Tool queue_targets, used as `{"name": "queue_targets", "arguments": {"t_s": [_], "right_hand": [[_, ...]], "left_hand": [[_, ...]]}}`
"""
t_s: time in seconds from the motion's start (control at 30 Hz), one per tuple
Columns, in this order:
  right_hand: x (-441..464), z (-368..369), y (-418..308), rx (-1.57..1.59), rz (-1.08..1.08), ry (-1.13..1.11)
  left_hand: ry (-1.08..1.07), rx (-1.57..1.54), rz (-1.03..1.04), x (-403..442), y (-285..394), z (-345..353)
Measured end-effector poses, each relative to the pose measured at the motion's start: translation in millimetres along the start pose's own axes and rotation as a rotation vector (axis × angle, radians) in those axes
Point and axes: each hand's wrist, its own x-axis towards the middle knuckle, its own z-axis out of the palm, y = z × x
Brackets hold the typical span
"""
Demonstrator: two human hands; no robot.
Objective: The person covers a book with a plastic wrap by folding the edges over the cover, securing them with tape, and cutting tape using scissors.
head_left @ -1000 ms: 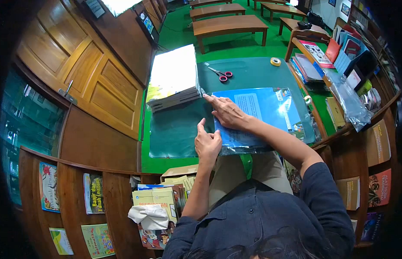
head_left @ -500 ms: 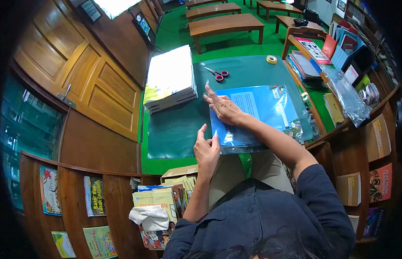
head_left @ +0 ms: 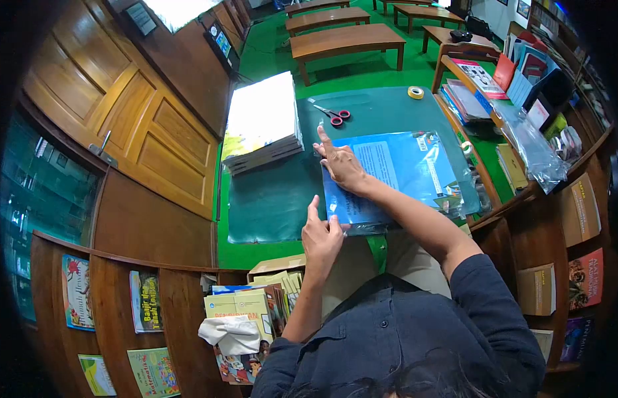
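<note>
A blue book [head_left: 415,166] in a clear plastic cover lies back side up on the green-topped table [head_left: 262,212]. My right hand [head_left: 345,166] rests on the book's upper left part, its index finger stretched out and the others loosely bent. A small clear scrap, perhaps tape, shows at that fingertip. At the lower left corner, my left hand [head_left: 321,240] has its thumb against the plastic edge and its index finger raised apart. Beyond the book lie red-handled scissors [head_left: 337,117] and a roll of tape [head_left: 415,92].
A tall stack of plastic-covered books [head_left: 262,119] stands at the table's left. On the right, a wooden shelf [head_left: 478,79] carries books, folders and clear plastic sheets [head_left: 538,149]. Several books and a white cloth [head_left: 231,333] sit below on the left, beside a wooden door [head_left: 143,126].
My left hand has shifted slightly down and right, its thumb still at the book's corner. My right hand has stayed nearly in place on the book.
</note>
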Motion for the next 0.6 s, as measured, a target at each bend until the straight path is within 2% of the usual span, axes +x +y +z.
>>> {"name": "queue_targets", "arguments": {"t_s": [0.37, 0.6], "right_hand": [[-10.1, -17.5, -9.5, 0.017, -0.073, -0.162], [-43.6, -18.6, -29.1, -0.046, -0.051, -0.159]], "left_hand": [[0.049, 0.024, 0.036, 0.4, -10.9, 8.3], [0.059, 0.078, 0.035, 0.6, -7.8, 7.8]]}}
